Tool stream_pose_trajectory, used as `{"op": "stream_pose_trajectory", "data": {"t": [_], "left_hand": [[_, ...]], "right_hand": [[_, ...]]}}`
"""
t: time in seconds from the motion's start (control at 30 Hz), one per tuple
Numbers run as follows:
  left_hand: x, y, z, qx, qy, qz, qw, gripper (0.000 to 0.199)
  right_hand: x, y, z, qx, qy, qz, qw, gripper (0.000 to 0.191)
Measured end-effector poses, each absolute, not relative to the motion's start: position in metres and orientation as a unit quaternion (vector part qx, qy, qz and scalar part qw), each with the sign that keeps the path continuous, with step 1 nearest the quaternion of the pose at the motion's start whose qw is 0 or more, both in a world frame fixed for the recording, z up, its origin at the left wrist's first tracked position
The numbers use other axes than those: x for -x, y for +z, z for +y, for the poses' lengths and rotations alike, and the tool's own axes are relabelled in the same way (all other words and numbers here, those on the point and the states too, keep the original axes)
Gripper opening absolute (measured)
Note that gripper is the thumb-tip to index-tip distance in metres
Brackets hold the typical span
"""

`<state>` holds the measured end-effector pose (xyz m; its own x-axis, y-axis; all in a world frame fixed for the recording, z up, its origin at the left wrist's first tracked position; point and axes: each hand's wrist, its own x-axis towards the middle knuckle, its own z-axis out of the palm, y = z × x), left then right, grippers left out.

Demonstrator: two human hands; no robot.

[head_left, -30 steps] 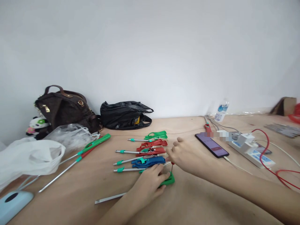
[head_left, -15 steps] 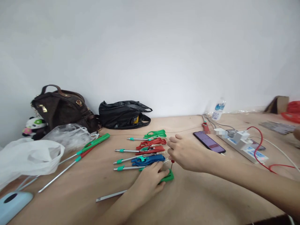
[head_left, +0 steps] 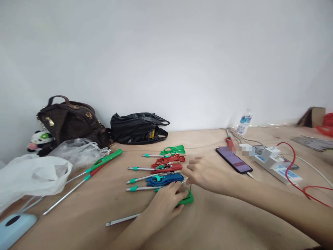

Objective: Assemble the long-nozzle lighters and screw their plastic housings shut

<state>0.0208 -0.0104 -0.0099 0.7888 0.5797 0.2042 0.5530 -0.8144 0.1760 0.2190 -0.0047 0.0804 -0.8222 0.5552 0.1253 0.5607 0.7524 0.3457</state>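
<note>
Green handle [head_left: 189, 199] is pinned flat by the left hand [head_left: 166, 201], well in from the bench's [head_left: 221, 222] far edge. Slim tool [head_left: 190, 188] is gripped in the right hand [head_left: 199, 174], its shaft set nearly upright on the handle. Probably best done with shaft held square, pressure applied straight down. Bottle label [head_left: 242, 127] is printed; no words can be read.

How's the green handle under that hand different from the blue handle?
The green handle is bright green; the blue handle is darker blue. The left hand covers part of the green handle, while the blue handle is mostly in plain view. The right hand holds a screwdriver to the green handle, not the blue handle. Both look to be down on the table.
</note>
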Motion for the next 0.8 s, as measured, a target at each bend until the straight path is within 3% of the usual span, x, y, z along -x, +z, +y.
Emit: {"op": "stream_pose_trajectory", "data": {"t": [0.3,0.57,0.7,0.8], "left_hand": [[-0.022,-0.008,-0.011,-0.944,0.099,0.311,0.05,0.038],[-0.02,-0.011,-0.008,-0.947,0.131,0.291,0.043,0.033],[-0.02,-0.008,-0.009,-0.948,0.141,0.282,0.045,0.031],[-0.021,-0.008,-0.009,-0.948,0.134,0.285,0.043,0.031]], "right_hand": [[-0.218,0.096,-0.007,0.297,-0.118,-0.947,-0.029,0.01],[-0.216,0.084,-0.003,0.356,-0.196,-0.913,-0.03,0.017],[-0.219,0.083,-0.009,0.312,-0.192,-0.93,-0.019,0.009],[-0.221,0.089,-0.009,0.284,-0.171,-0.943,-0.005,0.015]]}}
